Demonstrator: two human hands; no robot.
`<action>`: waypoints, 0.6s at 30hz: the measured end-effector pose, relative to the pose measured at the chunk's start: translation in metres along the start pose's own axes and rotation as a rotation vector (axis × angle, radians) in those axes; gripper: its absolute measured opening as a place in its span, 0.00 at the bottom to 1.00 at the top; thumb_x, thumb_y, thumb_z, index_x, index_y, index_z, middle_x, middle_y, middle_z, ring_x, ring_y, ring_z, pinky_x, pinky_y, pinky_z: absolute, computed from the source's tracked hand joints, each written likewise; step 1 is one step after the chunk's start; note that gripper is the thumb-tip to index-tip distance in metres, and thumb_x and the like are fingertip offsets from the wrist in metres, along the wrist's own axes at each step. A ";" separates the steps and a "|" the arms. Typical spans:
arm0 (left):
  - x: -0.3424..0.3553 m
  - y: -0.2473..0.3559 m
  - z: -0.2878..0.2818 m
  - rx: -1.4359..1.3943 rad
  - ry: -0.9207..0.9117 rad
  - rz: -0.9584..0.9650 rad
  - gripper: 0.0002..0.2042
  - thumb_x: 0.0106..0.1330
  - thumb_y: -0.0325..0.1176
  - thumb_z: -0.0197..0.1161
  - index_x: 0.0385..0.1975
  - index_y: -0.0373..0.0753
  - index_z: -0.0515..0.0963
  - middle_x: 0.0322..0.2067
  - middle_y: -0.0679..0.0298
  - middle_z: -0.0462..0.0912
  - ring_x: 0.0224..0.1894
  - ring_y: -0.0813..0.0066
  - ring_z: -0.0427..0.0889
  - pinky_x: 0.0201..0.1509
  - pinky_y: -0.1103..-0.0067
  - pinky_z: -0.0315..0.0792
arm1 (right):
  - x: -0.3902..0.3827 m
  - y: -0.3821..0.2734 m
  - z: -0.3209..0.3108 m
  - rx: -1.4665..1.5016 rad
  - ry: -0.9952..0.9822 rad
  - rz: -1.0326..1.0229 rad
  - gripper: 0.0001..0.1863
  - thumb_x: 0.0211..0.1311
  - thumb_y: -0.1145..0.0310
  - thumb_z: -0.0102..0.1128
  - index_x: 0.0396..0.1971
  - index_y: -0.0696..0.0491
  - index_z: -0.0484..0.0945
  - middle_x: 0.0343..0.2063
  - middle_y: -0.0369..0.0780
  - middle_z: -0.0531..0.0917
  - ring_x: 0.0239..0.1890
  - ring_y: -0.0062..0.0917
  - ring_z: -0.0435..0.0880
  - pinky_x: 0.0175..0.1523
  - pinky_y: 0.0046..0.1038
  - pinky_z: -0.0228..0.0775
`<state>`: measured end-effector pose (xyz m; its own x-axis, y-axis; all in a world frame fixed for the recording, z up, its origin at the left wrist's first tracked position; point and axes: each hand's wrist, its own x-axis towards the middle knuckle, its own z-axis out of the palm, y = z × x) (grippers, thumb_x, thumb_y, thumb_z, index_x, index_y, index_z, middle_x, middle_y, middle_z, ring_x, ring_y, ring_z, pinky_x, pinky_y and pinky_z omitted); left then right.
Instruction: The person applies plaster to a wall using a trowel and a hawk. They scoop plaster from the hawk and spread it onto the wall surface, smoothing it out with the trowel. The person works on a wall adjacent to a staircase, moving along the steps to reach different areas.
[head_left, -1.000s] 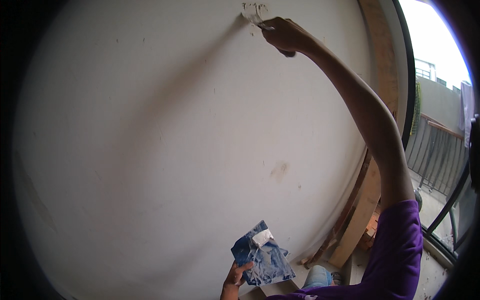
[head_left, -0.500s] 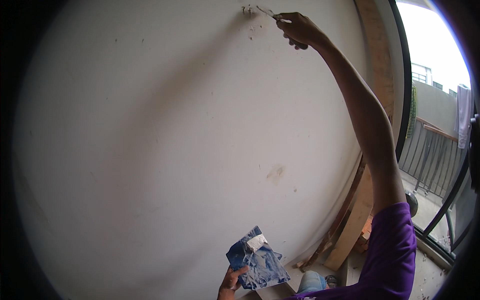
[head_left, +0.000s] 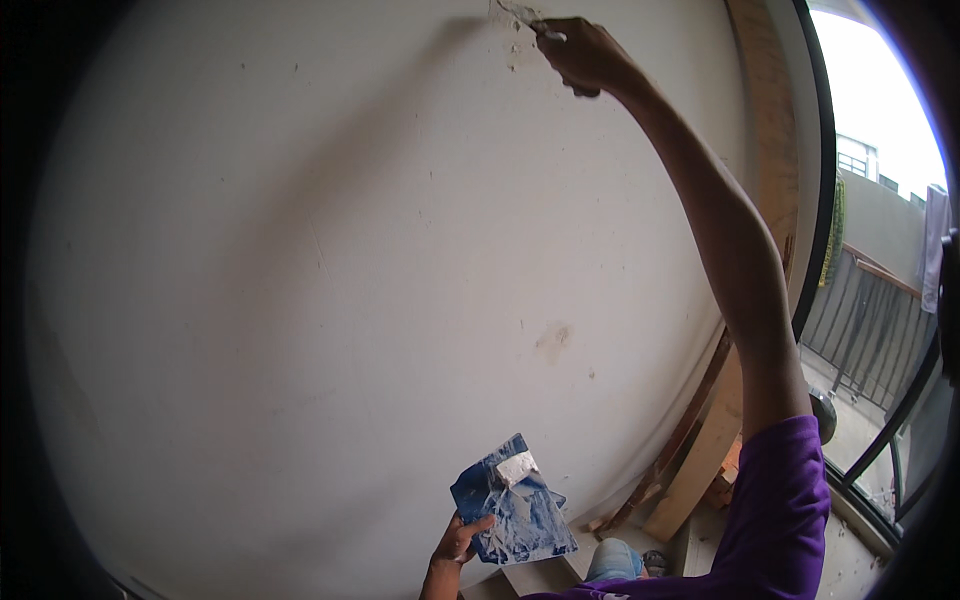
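With my right arm stretched up high, my right hand [head_left: 585, 55] is closed around the handle of a putty knife [head_left: 522, 16]. Its blade lies against the white wall [head_left: 360, 340] at a chipped, pitted patch near the top edge of the view. Low in the middle, my left hand [head_left: 458, 540] grips a blue putty board [head_left: 535, 532] by its left edge, thumb on top. White filler is smeared across the board, and a thicker lump of putty [head_left: 516, 468] sits near its upper corner.
Small chips and a brownish stain [head_left: 553, 343] mark the wall. Wooden planks [head_left: 700, 450] lean in the corner at right, beside a tall timber board [head_left: 765, 130]. Further right, a dark-framed opening gives onto a balcony with a railing [head_left: 860, 310] and hanging cloth [head_left: 934, 250].
The putty knife has shifted slightly up and left, its blade now over the chipped patch. My left hand and the board sit a little higher in view.
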<state>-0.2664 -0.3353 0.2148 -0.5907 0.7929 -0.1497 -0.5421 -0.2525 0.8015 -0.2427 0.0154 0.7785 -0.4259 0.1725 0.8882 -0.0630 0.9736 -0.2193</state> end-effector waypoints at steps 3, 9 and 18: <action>0.008 -0.006 -0.001 0.017 -0.040 -0.008 0.23 0.56 0.22 0.63 0.54 0.35 0.70 0.43 0.59 0.81 0.46 0.65 0.82 0.51 0.67 0.77 | 0.012 -0.012 0.002 -0.006 0.024 0.005 0.15 0.64 0.61 0.46 0.41 0.51 0.80 0.10 0.34 0.70 0.10 0.20 0.72 0.17 0.25 0.68; -0.007 0.002 0.007 0.002 0.006 -0.025 0.25 0.55 0.22 0.63 0.55 0.37 0.70 0.46 0.58 0.80 0.48 0.63 0.82 0.53 0.67 0.76 | -0.013 0.020 0.004 -0.324 -0.050 -0.119 0.18 0.57 0.69 0.42 0.44 0.48 0.79 0.17 0.42 0.81 0.15 0.32 0.80 0.31 0.36 0.76; 0.007 -0.007 0.011 -0.037 -0.064 -0.018 0.25 0.56 0.21 0.62 0.56 0.36 0.69 0.46 0.57 0.80 0.48 0.61 0.82 0.53 0.65 0.77 | 0.018 0.031 -0.019 -0.183 0.051 0.165 0.20 0.58 0.65 0.44 0.48 0.48 0.78 0.24 0.47 0.84 0.22 0.39 0.84 0.35 0.38 0.79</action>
<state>-0.2601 -0.3215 0.2141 -0.5418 0.8311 -0.1252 -0.5747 -0.2576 0.7768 -0.2353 0.0519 0.7948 -0.3706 0.3341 0.8666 0.1700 0.9417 -0.2903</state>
